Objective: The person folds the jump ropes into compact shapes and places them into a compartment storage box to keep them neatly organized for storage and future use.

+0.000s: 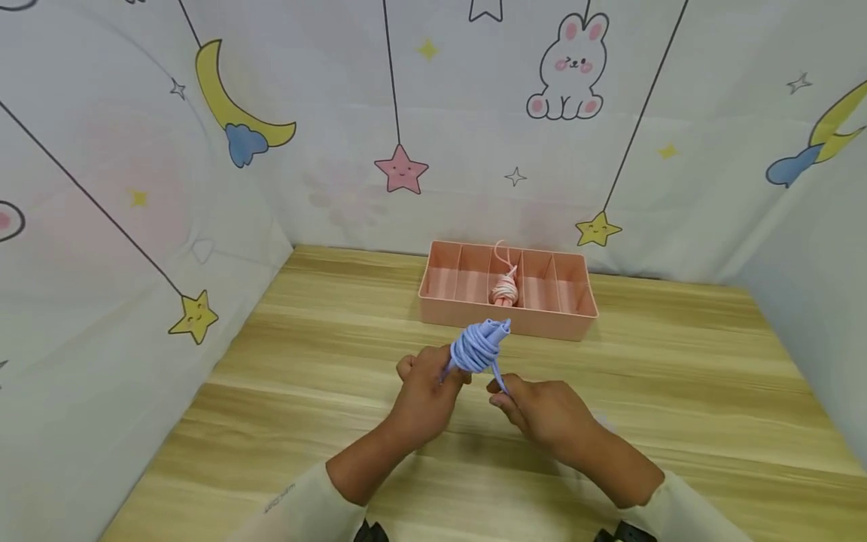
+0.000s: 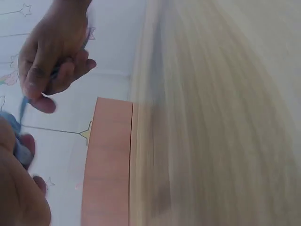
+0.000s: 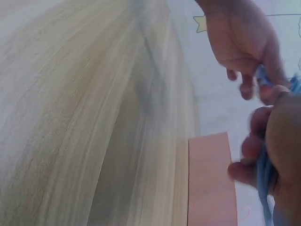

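As left fingers (image 1: 433, 363) grip below, blue cord (image 1: 473, 349) — wound, protruding

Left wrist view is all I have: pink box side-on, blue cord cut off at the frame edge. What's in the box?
Observer: A bundle of pink-and-white cord sits in the middle compartment of the pink box.

Operator: Fully below the rim?

Observer: No. In the head view a loose strand of it curls up past the back rim.

Operator: And the blue cord's shape, in the left hand?

Observer: At the left hand, the blue cord is a bundle of wound coils, with blue ends sticking out past them.
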Demonstrator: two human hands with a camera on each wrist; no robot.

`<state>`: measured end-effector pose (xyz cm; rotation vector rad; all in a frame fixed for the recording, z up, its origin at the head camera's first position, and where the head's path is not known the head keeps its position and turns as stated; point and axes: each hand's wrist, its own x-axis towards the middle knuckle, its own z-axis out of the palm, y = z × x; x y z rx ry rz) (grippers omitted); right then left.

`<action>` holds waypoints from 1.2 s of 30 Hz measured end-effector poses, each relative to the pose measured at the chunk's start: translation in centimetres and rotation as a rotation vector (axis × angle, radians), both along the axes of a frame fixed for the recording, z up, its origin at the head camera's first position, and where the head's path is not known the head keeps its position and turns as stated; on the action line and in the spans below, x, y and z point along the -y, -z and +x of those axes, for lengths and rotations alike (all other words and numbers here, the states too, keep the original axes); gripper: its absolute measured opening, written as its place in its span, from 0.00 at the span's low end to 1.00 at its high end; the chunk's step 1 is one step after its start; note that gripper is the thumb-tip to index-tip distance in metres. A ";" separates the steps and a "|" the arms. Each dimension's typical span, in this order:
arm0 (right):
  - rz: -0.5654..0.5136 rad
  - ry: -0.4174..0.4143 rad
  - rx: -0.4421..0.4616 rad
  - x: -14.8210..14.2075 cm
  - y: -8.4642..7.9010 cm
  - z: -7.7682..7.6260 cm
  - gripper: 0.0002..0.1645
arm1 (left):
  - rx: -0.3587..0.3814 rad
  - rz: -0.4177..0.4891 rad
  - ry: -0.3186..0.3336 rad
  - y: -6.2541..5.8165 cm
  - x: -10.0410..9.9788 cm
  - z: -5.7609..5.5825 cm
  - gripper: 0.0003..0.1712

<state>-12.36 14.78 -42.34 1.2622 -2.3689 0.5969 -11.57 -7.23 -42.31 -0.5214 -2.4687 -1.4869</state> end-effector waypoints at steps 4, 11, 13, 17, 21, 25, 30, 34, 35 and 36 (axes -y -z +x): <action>0.067 0.069 -0.106 0.1 0.1 0.3 0.29 | 0.001 -0.227 -0.179 0.2 -0.8 0.0 0.09; 0.264 0.076 -0.023 -0.2 -0.7 0.7 0.13 | -0.158 -0.705 -0.286 0.7 -1.4 -0.2 0.09; 0.308 0.056 -0.052 -0.4 -1.0 0.6 0.13 | -0.191 -0.826 -0.266 1.0 -1.4 -0.3 0.09; 0.398 0.004 -0.195 -0.5 -2.0 0.3 0.17 | -0.254 -1.042 -0.143 1.3 -1.2 -0.2 0.05; 0.387 -0.073 -0.257 -1.0 -3.2 -0.5 0.17 | -0.366 -1.090 0.128 1.2 -0.1 -0.7 0.04; 0.268 -0.107 -0.236 -2.1 -3.5 -1.4 0.21 | -0.473 -0.946 0.345 0.8 1.2 -1.2 0.03; 0.088 -0.112 -0.168 -2.5 -3.2 -1.6 0.29 | -0.489 -0.586 0.440 1.2 2.0 -1.1 0.11; -0.011 -0.119 -0.035 -2.3 -2.8 -1.1 0.24 | -0.472 -0.361 0.475 1.8 1.8 -0.8 0.13; -0.034 -0.126 0.033 -2.3 -2.7 -0.8 0.21 | -0.461 -0.324 0.481 1.9 1.8 -0.7 0.13; -0.062 -0.135 0.114 -2.3 -2.6 -0.5 0.17 | -0.440 -0.293 0.489 2.0 1.7 -0.6 0.13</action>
